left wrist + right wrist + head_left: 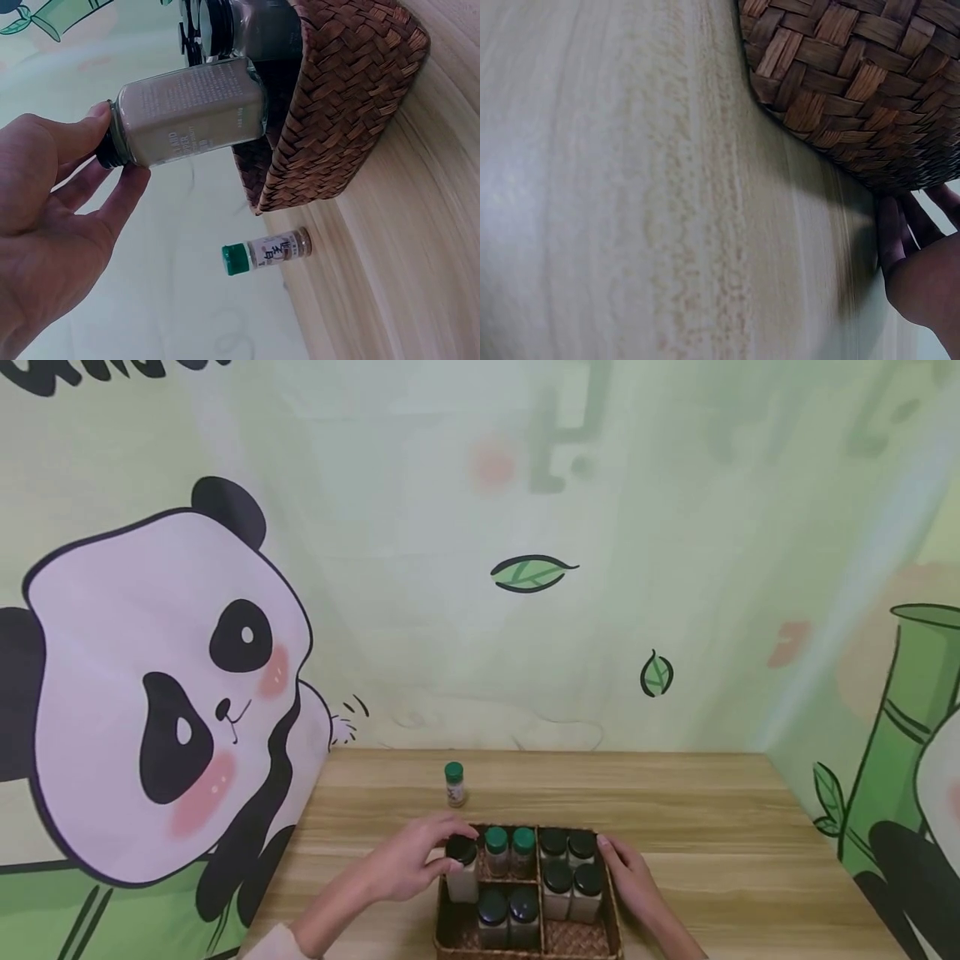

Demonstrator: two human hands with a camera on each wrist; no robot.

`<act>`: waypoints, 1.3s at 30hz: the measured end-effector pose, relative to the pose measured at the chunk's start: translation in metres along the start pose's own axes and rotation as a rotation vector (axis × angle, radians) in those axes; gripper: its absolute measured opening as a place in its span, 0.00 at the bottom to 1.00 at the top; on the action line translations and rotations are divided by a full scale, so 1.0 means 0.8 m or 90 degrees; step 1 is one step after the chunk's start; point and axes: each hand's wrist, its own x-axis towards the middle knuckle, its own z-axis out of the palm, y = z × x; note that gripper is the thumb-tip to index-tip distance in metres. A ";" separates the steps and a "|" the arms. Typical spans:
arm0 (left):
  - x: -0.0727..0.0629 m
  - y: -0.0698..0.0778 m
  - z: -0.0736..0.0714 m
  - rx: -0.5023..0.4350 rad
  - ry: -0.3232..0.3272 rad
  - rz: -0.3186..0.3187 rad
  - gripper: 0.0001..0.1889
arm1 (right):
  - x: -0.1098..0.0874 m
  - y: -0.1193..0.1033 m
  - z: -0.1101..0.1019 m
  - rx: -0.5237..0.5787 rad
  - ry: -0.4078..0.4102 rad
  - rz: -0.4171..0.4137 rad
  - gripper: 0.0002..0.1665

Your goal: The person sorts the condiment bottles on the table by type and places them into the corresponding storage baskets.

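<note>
My left hand [408, 864] pinches the black lid of a square glass spice jar [195, 116] filled with pale powder. The jar is at the left side of a woven divided basket [538, 893], its base just inside the rim in the left wrist view. Against the basket's right outer wall rests my right hand [633, 881]; its fingers [891, 232] touch the weave near the far corner, partly hidden. Two green-capped shakers [497, 852] stand in the far left compartment. Several black-lidded jars [557, 900] fill part of the right one, and two more [493, 931] stand near left.
A small green-capped shaker [454, 785] stands on the wooden table [712, 827] behind the basket, upright. A cloth backdrop [420, 527] printed with pandas and leaves hangs at the table's far edge and along its sides.
</note>
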 end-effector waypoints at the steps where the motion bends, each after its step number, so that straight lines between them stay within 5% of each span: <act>1: 0.000 0.000 0.001 -0.004 0.000 -0.002 0.20 | 0.000 0.001 0.000 -0.004 0.001 0.001 0.36; 17: -0.004 0.001 0.014 0.009 -0.048 0.030 0.18 | 0.004 0.000 -0.001 -0.015 0.012 -0.013 0.34; 29: -0.011 -0.013 0.052 -0.015 -0.122 -0.014 0.18 | 0.003 0.002 -0.001 -0.015 0.001 0.000 0.35; 39: -0.014 -0.012 0.056 -0.018 -0.144 -0.016 0.17 | 0.000 0.000 0.000 -0.019 -0.002 -0.009 0.35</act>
